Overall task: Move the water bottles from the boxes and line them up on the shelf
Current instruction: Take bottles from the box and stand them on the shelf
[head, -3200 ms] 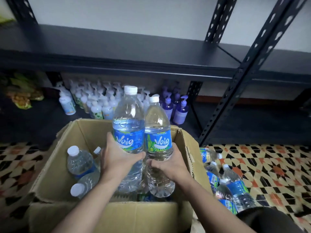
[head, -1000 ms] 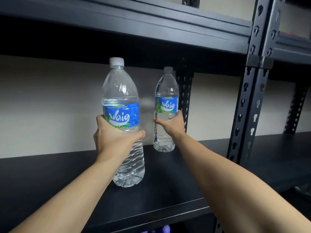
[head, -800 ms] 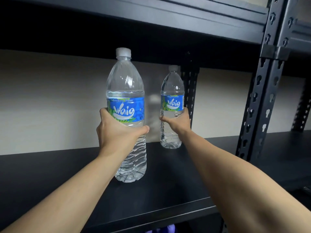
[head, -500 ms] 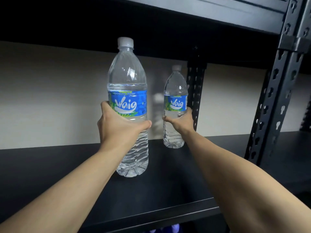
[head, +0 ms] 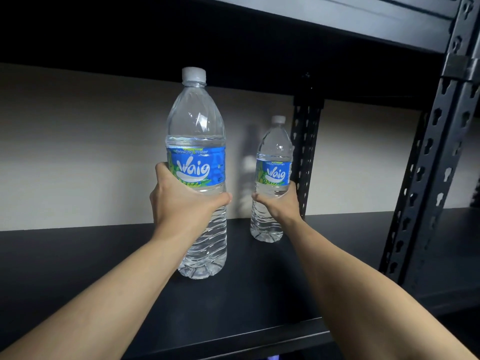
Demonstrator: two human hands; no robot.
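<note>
Our left hand (head: 181,203) grips the nearer clear plastic blue-labelled water bottle (head: 197,126) and our right hand (head: 280,206) grips the farther matching bottle (head: 275,149), both upright on or just above the black metal shelf (head: 78,258), neither yet released, so we judge the lining-up barely begun.

The big water bottle (head: 196,131) stands upright on the left, near the front of the shelf board (head: 78,268), with the person's left hand (head: 181,201) round its middle. The small water bottle (head: 275,149) stands to the right and further back, just left of the back post (head: 306,141), with the right hand (head: 278,203) round its lower half. The wall (head: 78,152) is behind both, the front post (head: 428,165) is far right, and the upper shelf (head: 285,35) is above.
</note>
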